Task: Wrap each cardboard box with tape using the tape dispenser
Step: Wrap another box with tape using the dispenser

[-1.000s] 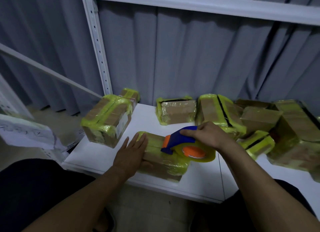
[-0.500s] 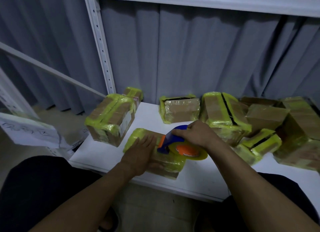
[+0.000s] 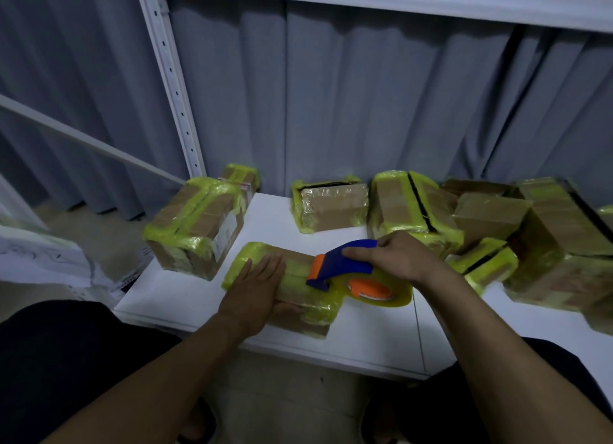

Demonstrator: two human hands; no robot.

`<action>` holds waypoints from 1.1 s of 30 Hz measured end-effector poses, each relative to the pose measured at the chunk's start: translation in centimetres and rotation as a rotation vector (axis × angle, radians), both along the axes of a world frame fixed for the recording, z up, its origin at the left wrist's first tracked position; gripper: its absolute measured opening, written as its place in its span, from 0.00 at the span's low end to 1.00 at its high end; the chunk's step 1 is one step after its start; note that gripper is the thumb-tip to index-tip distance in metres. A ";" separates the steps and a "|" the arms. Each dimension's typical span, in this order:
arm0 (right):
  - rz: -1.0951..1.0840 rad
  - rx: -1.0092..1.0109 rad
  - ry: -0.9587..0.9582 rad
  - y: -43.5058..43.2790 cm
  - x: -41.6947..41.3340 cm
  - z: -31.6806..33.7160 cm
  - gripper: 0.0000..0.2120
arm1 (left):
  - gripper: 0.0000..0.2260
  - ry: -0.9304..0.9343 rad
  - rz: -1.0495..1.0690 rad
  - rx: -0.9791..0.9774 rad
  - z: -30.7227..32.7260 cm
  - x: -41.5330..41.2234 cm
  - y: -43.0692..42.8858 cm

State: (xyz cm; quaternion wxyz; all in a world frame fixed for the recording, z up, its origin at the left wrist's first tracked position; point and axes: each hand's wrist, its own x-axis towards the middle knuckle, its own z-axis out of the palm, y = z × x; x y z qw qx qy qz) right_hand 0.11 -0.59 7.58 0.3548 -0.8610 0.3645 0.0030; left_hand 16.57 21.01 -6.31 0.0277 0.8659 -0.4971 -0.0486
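A flat cardboard box (image 3: 298,299) banded with yellow tape lies near the front edge of the white shelf (image 3: 185,294). My left hand (image 3: 257,286) presses flat on its top, fingers straight, thumb against the near side. My right hand (image 3: 396,261) grips the blue handle of the tape dispenser (image 3: 345,264), whose orange-cored yellow roll (image 3: 381,292) hangs past the box's right end. The dispenser's blade end rests on the box top, just right of my left fingers.
Several taped boxes stand around: one large box (image 3: 195,231) at the left edge, one (image 3: 331,206) at the back, a heap (image 3: 497,238) to the right. A white upright (image 3: 172,85) rises at back left, before grey curtains. Papers (image 3: 43,258) lie at the far left.
My left hand has slid further onto the box top. The dispenser has shifted slightly along the box, and my head has moved, so the scene sits a little differently in view.
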 end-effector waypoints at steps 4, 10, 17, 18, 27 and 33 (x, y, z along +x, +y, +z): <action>-0.017 0.005 0.008 0.3 0.2 -1.1 0.32 | 0.54 0.004 -0.015 0.029 0.5 -0.1 0.0; -0.016 0.002 -0.025 1.9 2.2 -2.0 0.26 | 0.44 -0.066 0.082 0.173 2.0 1.9 0.9; -0.042 0.010 -0.028 2.3 2.7 -2.1 0.28 | 0.50 0.128 -0.019 0.010 1.0 0.6 -0.9; -0.053 0.020 -0.037 2.3 2.5 -2.2 0.30 | 0.55 0.112 0.007 -0.007 0.6 0.3 -1.1; -0.112 0.099 -0.053 0.4 -1.3 -1.9 0.31 | 0.57 0.066 0.015 0.002 0.5 0.9 -1.3; -0.125 0.172 -0.004 0.4 -2.9 -2.0 0.23 | 0.55 0.172 -0.017 -0.005 0.4 1.2 -1.4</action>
